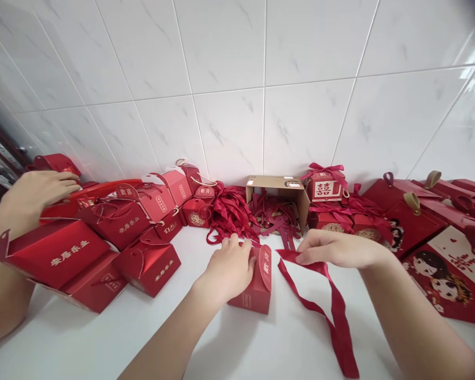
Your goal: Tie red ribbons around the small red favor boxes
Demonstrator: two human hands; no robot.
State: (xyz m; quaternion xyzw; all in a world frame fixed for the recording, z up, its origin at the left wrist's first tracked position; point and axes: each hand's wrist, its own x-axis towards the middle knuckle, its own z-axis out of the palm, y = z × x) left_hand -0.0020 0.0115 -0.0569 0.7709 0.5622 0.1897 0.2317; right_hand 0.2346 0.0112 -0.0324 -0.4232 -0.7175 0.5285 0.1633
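White tiles (229,47) with faint grey veining stand behind your smooth white tabletop (293,343). At far left, another person's hand (43,192) reaches over a red tray (106,187); you cannot tell what its fingers hold. Next come folded card boxes (79,248), glossy red with gold characters, some with roof-like tops and thin cords. Further right, a tangled ribbon heap (231,208) lies in loose crimson loops behind your left hand (227,266), whose fingers curl over the small red box (257,298) standing upright on the tabletop at the middle. That box looks light and thin-walled, stiff along its creases but likely to dent under a squeeze; take it lightly by opposite sides, near the folded edges. Behind it, an open brown carton (277,183) holds more ribbon strips. Your right hand (326,248) has thumb and fingers closed on a crimson ribbon (338,311), its satiny length looping toward you across the white surface. It seems limp and slippery, so a flat pinch near an end should suit it. Beyond, a bow-topped box (323,188) sits on others, beside red printed bags (435,248) with strap loops.
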